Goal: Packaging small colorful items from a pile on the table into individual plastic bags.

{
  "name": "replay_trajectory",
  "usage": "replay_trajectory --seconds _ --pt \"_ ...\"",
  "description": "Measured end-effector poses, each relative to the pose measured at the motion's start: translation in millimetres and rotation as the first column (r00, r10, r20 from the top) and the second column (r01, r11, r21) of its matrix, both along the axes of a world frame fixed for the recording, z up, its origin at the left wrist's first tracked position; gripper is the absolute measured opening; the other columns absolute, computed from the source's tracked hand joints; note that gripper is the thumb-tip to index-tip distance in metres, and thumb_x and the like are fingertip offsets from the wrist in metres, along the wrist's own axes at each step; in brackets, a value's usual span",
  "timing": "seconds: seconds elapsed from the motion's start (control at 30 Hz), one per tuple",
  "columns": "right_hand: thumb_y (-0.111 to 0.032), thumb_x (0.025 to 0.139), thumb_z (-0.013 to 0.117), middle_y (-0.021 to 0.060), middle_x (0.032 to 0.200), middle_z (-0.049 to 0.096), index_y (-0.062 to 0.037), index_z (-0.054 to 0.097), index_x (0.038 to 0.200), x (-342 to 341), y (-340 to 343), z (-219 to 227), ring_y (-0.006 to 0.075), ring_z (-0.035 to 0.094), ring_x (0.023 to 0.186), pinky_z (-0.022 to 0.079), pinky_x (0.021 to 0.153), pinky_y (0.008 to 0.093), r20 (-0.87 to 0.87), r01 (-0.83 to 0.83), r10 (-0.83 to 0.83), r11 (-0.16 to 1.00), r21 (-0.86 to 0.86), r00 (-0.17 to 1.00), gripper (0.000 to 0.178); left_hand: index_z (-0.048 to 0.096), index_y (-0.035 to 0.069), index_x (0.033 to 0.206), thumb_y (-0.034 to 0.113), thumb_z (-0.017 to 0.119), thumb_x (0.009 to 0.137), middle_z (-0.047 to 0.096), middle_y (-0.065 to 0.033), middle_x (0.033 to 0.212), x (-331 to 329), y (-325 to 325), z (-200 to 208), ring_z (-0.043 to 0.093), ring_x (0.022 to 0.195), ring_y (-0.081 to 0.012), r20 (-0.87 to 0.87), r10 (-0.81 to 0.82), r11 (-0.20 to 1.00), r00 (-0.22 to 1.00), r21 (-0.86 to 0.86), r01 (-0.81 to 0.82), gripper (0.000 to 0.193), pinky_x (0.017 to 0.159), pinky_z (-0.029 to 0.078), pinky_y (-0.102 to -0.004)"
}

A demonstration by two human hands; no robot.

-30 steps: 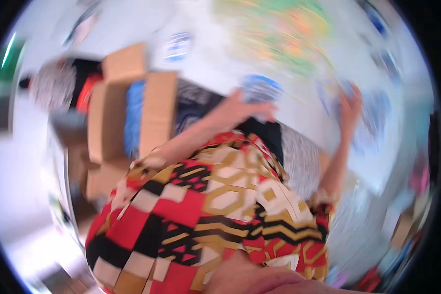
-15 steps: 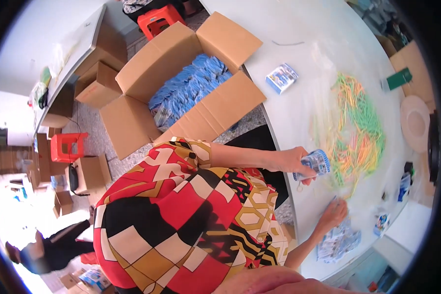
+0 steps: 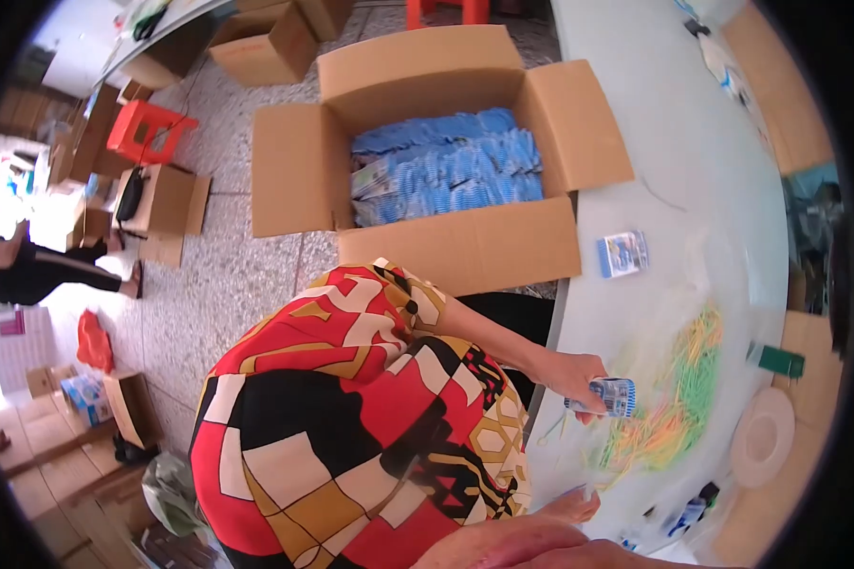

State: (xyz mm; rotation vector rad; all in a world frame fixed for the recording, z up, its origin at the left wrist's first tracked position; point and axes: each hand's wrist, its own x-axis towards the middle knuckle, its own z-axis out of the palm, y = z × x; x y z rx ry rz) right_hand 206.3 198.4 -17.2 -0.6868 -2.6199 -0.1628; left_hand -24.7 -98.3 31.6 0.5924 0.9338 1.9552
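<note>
The left hand (image 3: 569, 376) pinches a small rectangular blue-and-white packet (image 3: 615, 397) in its fingers (image 3: 590, 366) above the white worktop (image 3: 593, 322), beside tangled green-and-orange strands (image 3: 695, 389); the grip of the right hand (image 3: 571, 507) cannot be told.

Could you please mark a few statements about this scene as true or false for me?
1. The left hand holds a small blue-and-white packet. True.
2. The large cardboard box is closed. False: the large cardboard box stands open, with blue packets inside.
3. Another packet lies on the white table. True.
4. The strands are all black. False: the strands are green, yellow and orange.
5. A red stool is on the floor at the picture's left. True.
</note>
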Motion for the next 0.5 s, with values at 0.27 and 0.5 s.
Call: replay_trajectory --seconds 0.27,0.5 --pt "-0.016 0.091 0.051 0.0133 0.102 0.057 0.0037 0.049 0.114 -127.1 -96.1 91.2 0.0189 0.055 0.09 0.045 0.082 0.0311 -0.351 -0.505 0.368 0.537 -0.675 0.861 0.031 0.064 0.0 0.079 0.012 0.061 0.08 0.066 -0.005 0.069 7.9 -9.4 10.5 0.06 0.061 -0.0099 -0.089 0.197 0.973 0.976 -0.106 -0.206 0.012 0.059 0.045 -0.0244" --pt "-0.009 0.085 0.058 0.0056 0.078 0.059 0.0016 0.052 0.088 -179.7 -156.6 107.6 0.0096 0.054 0.069 0.044 0.064 0.0239 -0.117 -0.481 0.592 0.506 -0.716 0.798 0.012 0.065 0.0 0.075 0.012 0.063 0.076 0.065 -0.0041 0.064 3.5 -16.1 10.2 0.059 0.057 -0.0084 -0.209 0.293 0.929 0.933 -0.168 -0.329 0.012 0.052 0.043 -0.0243"
